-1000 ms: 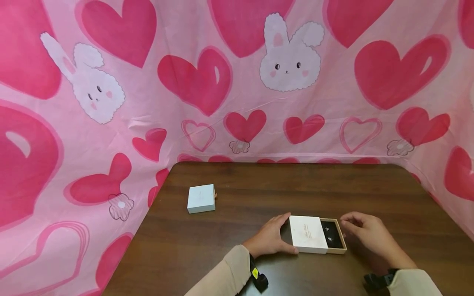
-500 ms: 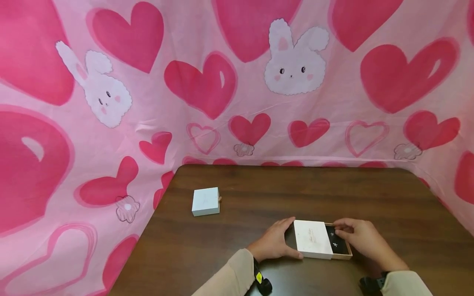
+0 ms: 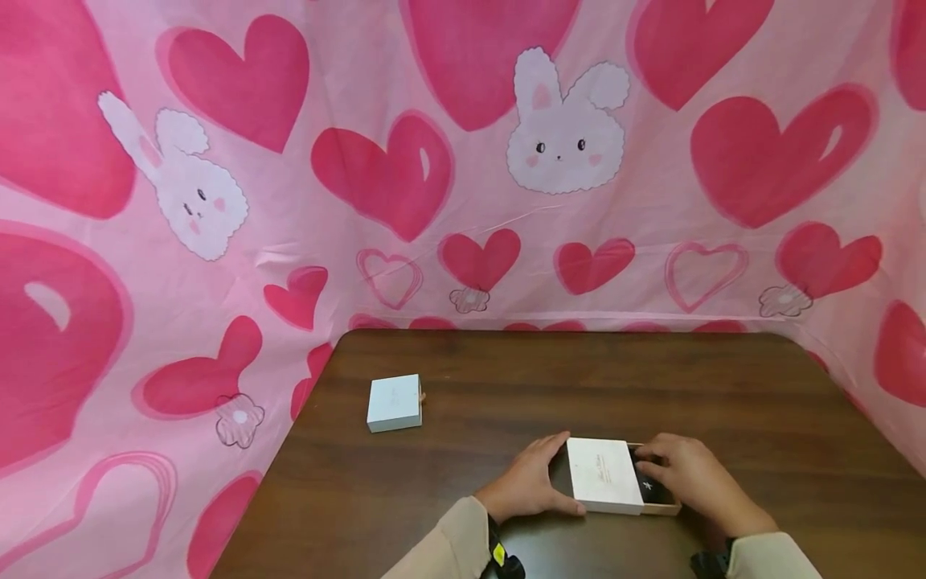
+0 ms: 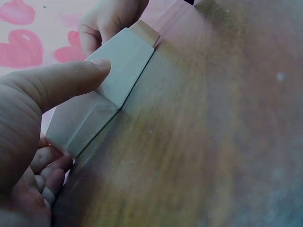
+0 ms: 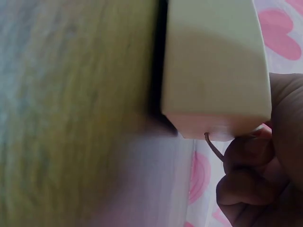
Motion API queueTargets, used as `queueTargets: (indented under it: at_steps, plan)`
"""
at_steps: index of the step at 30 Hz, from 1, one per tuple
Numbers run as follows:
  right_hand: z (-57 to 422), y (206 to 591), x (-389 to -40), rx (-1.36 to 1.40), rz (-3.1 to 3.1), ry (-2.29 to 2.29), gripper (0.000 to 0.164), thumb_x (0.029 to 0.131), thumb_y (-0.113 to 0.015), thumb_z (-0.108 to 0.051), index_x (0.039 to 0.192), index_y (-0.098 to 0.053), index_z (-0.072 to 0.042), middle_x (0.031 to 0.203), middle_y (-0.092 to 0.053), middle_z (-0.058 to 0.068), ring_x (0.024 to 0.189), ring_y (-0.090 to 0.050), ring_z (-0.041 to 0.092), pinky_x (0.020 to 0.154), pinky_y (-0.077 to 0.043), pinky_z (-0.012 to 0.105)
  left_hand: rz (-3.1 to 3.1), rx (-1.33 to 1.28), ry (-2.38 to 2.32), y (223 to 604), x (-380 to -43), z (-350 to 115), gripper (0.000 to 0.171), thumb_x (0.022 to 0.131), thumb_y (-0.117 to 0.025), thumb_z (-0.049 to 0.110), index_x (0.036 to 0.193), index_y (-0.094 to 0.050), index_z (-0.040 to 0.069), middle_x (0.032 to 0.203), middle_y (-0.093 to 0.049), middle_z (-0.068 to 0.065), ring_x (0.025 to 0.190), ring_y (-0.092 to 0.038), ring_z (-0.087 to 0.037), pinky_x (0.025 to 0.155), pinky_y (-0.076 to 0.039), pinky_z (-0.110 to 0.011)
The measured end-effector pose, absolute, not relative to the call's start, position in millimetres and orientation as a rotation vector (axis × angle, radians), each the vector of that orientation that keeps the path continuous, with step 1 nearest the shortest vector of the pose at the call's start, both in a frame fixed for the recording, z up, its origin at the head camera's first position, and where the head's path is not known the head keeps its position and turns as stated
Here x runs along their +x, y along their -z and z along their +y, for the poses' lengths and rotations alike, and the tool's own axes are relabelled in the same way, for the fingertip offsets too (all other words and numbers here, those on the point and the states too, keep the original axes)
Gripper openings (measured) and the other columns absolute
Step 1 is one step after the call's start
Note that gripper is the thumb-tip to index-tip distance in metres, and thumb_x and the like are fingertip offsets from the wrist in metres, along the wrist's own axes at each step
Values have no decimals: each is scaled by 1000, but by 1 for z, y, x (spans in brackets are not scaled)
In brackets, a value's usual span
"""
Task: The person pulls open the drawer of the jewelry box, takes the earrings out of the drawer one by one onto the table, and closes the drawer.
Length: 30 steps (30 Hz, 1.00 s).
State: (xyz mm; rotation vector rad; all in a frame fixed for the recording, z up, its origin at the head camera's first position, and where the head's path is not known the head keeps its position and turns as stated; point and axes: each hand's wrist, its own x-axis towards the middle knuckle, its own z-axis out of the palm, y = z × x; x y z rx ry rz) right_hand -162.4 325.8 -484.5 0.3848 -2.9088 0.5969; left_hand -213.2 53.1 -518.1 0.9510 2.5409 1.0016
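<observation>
A white sliding jewelry box (image 3: 604,474) lies on the table with its tan drawer (image 3: 661,510) partly pulled out to the right. My left hand (image 3: 522,484) grips the sleeve at its left end; in the left wrist view its thumb (image 4: 78,81) lies along the box's near side. Inside the drawer is a black insert (image 3: 657,493), where a silver star-shaped earring (image 3: 647,485) shows. My right hand (image 3: 687,473) reaches over the insert with bent fingers. They cover the far part, so whether they pinch anything is hidden. A thin cord (image 5: 214,147) hangs from the drawer's end.
Another white box (image 3: 394,402), closed and with a small tan tab, sits on the brown wooden table (image 3: 506,386) at the left. A pink cloth (image 3: 506,209) with hearts and rabbits hangs behind and beside the table.
My right hand has moved left from the drawer's outer end to over the insert, covering one of the two star earrings. My left hand keeps its grip on the sleeve.
</observation>
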Motion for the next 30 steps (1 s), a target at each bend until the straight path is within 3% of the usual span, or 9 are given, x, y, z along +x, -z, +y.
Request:
queueTargets:
  at_steps: [10,18,25,30]
  plan:
    - [323,483,-166,470,-2825,-534,13,79,-80,-15,91,-78,-11,81,-61,-15,71,-55,3,64,-48,30,2543,942,-1034,517,-215,49,108,65,-87,53,153,-31,22,150,-37,5,136,-35,-15,104,-36,-39]
    - [323,488,-164,472,-2870,-533,8,81,-79,-16,88,-78,-17,84,-61,-17,76,-59,4,69,-50,33,2530,938,-1005,519,-213,45,106,67,-84,56,153,-31,22,149,-38,5,136,-35,-16,104,-37,-41]
    - [326,486,-164,490,-2881,-509,6,80,-78,-13,85,-77,-16,83,-59,-16,68,-54,-2,67,-50,31,2539,944,-997,520,-212,50,106,67,-84,56,153,-31,23,150,-37,6,136,-35,-15,103,-38,-39]
    - [326,484,-165,474,-2911,-487,6,79,-79,-13,84,-77,-17,83,-59,-14,70,-56,1,68,-51,33,2559,962,-985,519,-214,53,107,66,-86,54,153,-31,21,149,-38,6,135,-36,-14,103,-37,-38]
